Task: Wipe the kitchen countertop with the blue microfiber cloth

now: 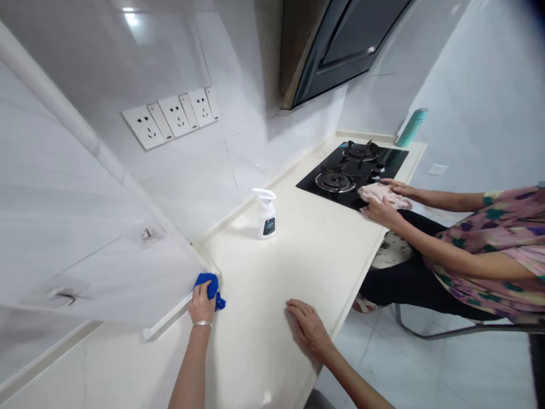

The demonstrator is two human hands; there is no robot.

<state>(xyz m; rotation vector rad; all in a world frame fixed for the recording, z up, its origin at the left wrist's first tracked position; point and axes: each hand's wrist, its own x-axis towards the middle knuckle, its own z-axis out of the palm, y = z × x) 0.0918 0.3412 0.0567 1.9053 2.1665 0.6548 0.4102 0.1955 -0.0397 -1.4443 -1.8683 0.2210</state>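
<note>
Blue cloth (207, 282), held in left hand (201, 304) against left wall edge of cream countertop (251, 341), right hand (310, 326) resting there, fingers loosely extended, white spray bottle (267, 220) upright beyond, black hob (313, 183) far right, pink cloth (373, 192) under co-worker's hands (383, 214).

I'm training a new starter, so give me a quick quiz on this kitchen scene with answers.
1. Which hand of the camera wearer holds the blue cloth?
2. The white spray bottle is: A, upright; B, on its side; C, upside down.
3. True or false: the wearer's right hand also holds a cloth.

Key: 1, left hand; 2, A; 3, false, the right hand rests on the counter.
</note>
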